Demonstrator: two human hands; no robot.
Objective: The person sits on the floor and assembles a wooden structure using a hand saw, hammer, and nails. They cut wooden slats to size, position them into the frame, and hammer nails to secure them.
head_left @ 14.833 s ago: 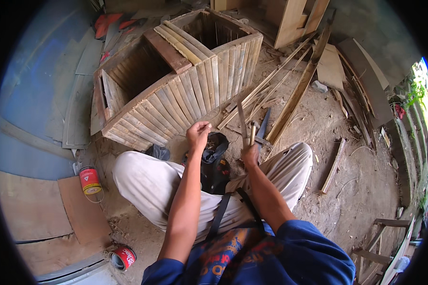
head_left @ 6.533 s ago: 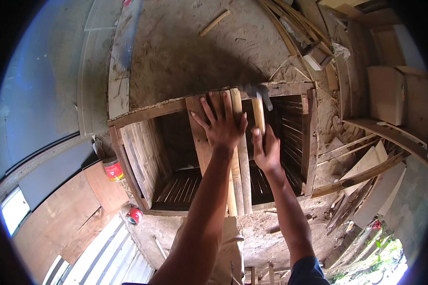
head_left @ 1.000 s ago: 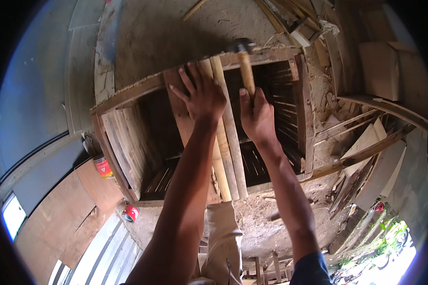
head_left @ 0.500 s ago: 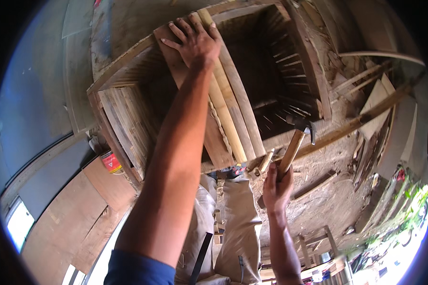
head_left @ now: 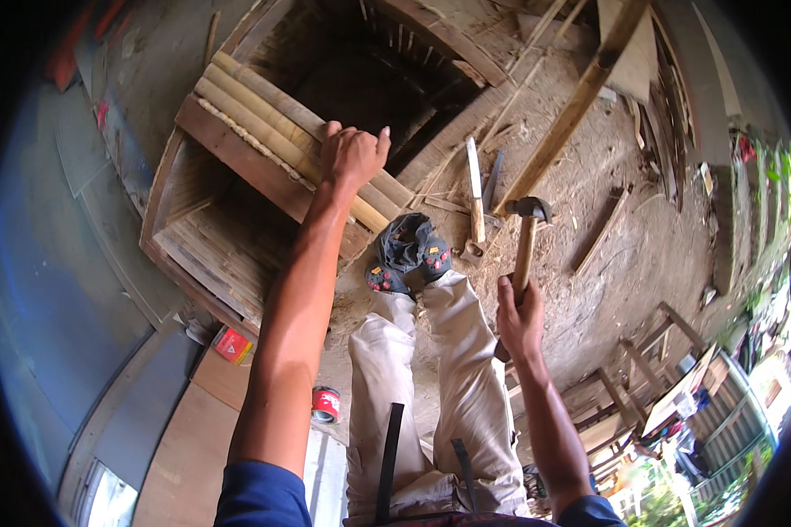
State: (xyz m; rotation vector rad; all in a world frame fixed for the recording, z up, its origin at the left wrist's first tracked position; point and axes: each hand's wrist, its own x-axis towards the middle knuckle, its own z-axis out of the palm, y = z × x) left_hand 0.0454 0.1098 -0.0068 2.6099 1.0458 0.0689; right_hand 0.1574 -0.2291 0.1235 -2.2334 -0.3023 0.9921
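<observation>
Right hand (head_left: 520, 318) wrapped around the wooden handle of a hammer (head_left: 526, 241), fingers closed on it; the steel head stands above the fist, pointing up and away from the body. Left hand (head_left: 351, 156) pressed palm-down, fingers spread, on the bamboo slats (head_left: 264, 123) laid across the top of a crate (head_left: 204, 237), well to the left of the hammer grip and farther from the body. A flat plank (head_left: 237, 158) lies just beside the slats, on the near side of the left hand. Between the two hands, low down: dark shoes (head_left: 406, 259) and pale trouser legs. Just beyond the hammer head, a chisel (head_left: 475, 198) on the ground. Ground: packed earth strewn with splinters and offcuts; a long pole (head_left: 580, 101) slants past the crate. Crate of rough, weathered timber with slatted sides. A red can (head_left: 325, 404) stands below the left forearm
</observation>
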